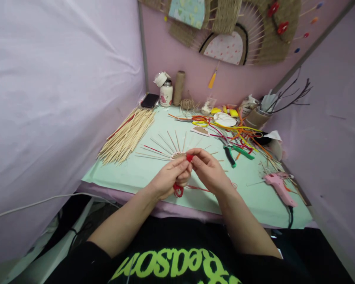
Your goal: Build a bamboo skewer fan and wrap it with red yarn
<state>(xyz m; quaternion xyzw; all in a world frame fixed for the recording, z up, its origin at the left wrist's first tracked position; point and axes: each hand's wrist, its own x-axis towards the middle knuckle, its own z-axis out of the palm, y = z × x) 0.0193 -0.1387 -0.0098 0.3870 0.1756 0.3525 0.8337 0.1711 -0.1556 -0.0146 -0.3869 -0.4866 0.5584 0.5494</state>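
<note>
Close together over the front of the table, my two hands meet at a small piece of red yarn work (189, 157). My left hand (176, 173) is closed, and a looped red bundle (178, 191) hangs below its fingers. Thumb and fingertips of my right hand (206, 167) pinch the red piece from the other side. A loose red strand (198, 188) trails right on the tabletop below the hands. Just beyond lies a fan of thin sticks (162, 146) spread from a brown half-round base (179, 156), partly hidden by my hands.
Many bare wooden sticks (130, 136) are piled at left. Green-handled pliers (235, 152) and tangled coloured stems (242, 132) lie at right, with a pink glue gun (279, 189) nearer me. Along the back stand a white bottle (166, 94) and a twine spool (179, 87).
</note>
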